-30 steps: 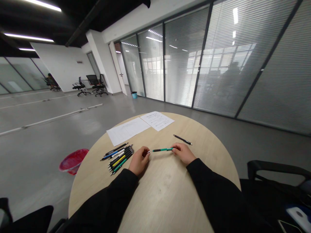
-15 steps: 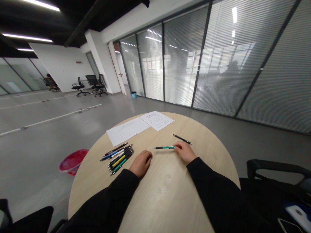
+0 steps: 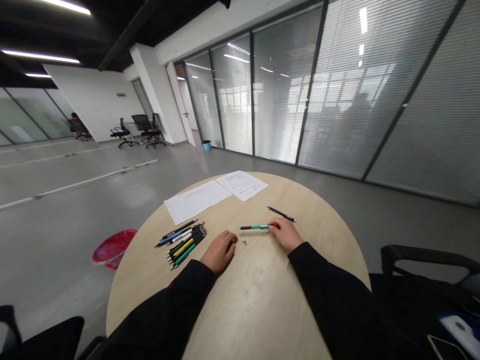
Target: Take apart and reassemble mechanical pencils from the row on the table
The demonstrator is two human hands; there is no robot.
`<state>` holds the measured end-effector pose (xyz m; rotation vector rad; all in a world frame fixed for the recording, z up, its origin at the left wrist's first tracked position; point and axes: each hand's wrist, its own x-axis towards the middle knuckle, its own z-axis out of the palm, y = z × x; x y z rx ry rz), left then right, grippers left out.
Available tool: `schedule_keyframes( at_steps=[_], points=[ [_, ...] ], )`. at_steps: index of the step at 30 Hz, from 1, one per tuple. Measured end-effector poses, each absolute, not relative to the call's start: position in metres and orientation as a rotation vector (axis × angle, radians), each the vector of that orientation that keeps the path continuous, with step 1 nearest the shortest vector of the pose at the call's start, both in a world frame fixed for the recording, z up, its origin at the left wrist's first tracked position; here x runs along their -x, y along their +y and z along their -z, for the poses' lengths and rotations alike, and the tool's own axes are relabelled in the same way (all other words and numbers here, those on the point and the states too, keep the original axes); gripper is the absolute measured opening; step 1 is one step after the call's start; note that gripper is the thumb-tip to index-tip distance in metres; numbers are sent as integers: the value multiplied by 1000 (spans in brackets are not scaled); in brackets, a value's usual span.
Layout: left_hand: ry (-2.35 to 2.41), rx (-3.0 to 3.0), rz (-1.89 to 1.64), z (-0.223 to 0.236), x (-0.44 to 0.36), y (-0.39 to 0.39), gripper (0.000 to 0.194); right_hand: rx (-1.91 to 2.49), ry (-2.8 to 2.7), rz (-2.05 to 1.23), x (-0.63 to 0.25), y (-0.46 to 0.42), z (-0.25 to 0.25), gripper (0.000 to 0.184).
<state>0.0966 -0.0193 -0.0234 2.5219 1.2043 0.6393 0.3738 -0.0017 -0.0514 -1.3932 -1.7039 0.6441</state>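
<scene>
A green and black mechanical pencil (image 3: 255, 227) is pinched near its right end between the thumb and fingers of my right hand (image 3: 287, 234). It lies almost level, its thin tip pointing left. My left hand (image 3: 220, 251) rests on the table with loosely bent fingers and nothing visible in them. Just right of those fingers, a small silver metal tip piece (image 3: 244, 242) sits on the wood. Beyond my right hand lies a black mechanical pencil (image 3: 281, 214). Left of my left hand is a pile of mechanical pencils (image 3: 183, 243) in black, blue, white, yellow and green.
Two printed paper sheets (image 3: 198, 200) lie at the far side of the round wooden table (image 3: 247, 305). A red basket (image 3: 112, 248) stands on the floor to the left. A black chair (image 3: 423, 255) with a phone on it is at the right.
The small metal piece, earlier at my left fingertips, now lies on the table beside them, let go. My right hand and the green mechanical pencil have hardly moved.
</scene>
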Motion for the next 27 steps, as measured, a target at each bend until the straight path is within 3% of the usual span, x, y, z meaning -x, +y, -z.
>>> schedule_keyframes(
  at_steps=[10,27],
  points=[
    [1306,-2464,-723,28,-95,-18,8,1386,-1731,-652,-372,-3,51,15],
    [1250,-2411,-832,21,-96,-16,19,1328,-1761,-733,-367,-6,50,16]
  ],
)
